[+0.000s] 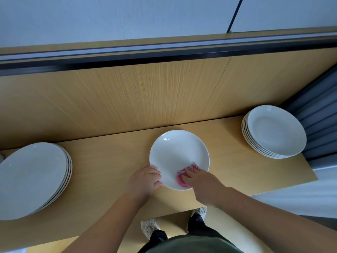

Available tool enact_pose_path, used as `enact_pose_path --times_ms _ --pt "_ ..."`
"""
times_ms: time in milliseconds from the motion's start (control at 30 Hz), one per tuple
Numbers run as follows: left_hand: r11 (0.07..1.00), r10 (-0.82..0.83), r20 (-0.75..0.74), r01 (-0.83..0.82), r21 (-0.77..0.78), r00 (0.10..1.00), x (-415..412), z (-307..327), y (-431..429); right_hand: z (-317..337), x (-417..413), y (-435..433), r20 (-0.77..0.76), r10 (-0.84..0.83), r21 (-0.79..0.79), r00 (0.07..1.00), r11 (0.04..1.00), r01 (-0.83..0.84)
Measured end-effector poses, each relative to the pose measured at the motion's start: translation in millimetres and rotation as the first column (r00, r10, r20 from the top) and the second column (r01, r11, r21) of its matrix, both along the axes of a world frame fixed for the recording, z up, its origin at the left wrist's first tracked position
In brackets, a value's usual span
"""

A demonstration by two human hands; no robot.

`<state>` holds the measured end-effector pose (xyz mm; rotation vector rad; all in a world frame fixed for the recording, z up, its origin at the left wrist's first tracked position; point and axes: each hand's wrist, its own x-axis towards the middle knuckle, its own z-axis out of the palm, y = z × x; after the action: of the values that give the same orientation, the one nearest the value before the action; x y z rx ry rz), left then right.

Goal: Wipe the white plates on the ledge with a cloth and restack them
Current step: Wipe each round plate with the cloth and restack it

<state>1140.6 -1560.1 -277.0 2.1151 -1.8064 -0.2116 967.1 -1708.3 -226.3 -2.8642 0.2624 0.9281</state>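
A single white plate (177, 154) lies flat on the wooden ledge (113, 161) in the middle. My left hand (144, 181) grips its near-left rim, thumb on top. My right hand (200, 183) presses a pink cloth (182, 177) onto the plate's near inner surface; the cloth is partly hidden under my fingers. A stack of white plates (34, 178) sits at the left of the ledge. Another stack of white plates (275, 132) sits at the far right.
A wood-panelled wall (145, 95) rises directly behind the ledge, topped by a dark window rail. Grey curtain folds (319, 121) hang beside the right stack. The ledge's right end (310, 172) and front edge are near; my feet show below.
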Motion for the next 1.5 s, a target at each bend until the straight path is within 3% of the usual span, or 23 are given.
enact_pose_path --times_ms 100,233,300,467,567,633,800,967,1033,1133,1200,1300,1500 --pt "0.999 0.006 -0.028 -0.005 0.031 1.0 -1 1 0 3 1 3 0.024 -0.08 0.154 0.997 0.985 0.075" --pt "0.999 -0.022 -0.046 0.023 0.026 0.999 2 3 1 16 6 -19 -0.08 -0.357 0.523 0.931 0.78 0.344" --pt "0.999 -0.04 -0.016 0.04 0.008 0.999 4 2 1 23 16 -33 -0.009 -0.429 0.556 0.903 0.749 0.361" --pt "0.999 -0.031 -0.035 0.03 -0.014 0.999 0 -4 10 -4 54 -55 0.289 -0.372 0.409 0.882 0.881 0.237" --pt "1.0 0.017 -0.117 -0.017 -0.004 0.993 -2 -4 10 -35 64 -51 0.254 -0.226 0.172 0.94 0.967 0.186" --pt "1.0 0.026 -0.136 -0.027 -0.002 0.99 -1 -4 9 -45 64 -43 0.221 -0.21 0.102 0.952 0.976 0.192" --pt "0.999 0.033 -0.15 -0.034 -0.004 0.988 -1 -4 10 -38 58 -31 0.157 -0.177 0.126 0.972 0.979 0.158" --pt "0.999 0.034 -0.132 -0.036 -0.007 0.991 0 -3 9 -19 31 -17 0.096 -0.042 0.233 0.994 0.972 0.019" --pt "0.999 0.031 -0.132 -0.032 -0.007 0.991 0 -3 9 -10 27 -21 0.108 -0.112 0.321 0.988 0.944 0.072" --pt "1.0 0.026 -0.117 -0.026 -0.003 0.993 1 -2 8 6 40 -31 0.135 -0.367 0.462 0.92 0.845 0.269" --pt "1.0 0.02 -0.109 -0.023 -0.022 0.994 0 -1 8 15 54 -41 0.053 -0.477 0.5 0.877 0.773 0.39" --pt "0.999 0.011 -0.097 -0.014 -0.029 0.995 -2 1 7 16 70 -57 0.019 -0.505 0.402 0.863 0.794 0.456" --pt "1.0 0.01 -0.112 -0.011 -0.01 0.994 -2 1 7 12 70 -63 0.297 -0.382 0.173 0.875 0.923 0.344"
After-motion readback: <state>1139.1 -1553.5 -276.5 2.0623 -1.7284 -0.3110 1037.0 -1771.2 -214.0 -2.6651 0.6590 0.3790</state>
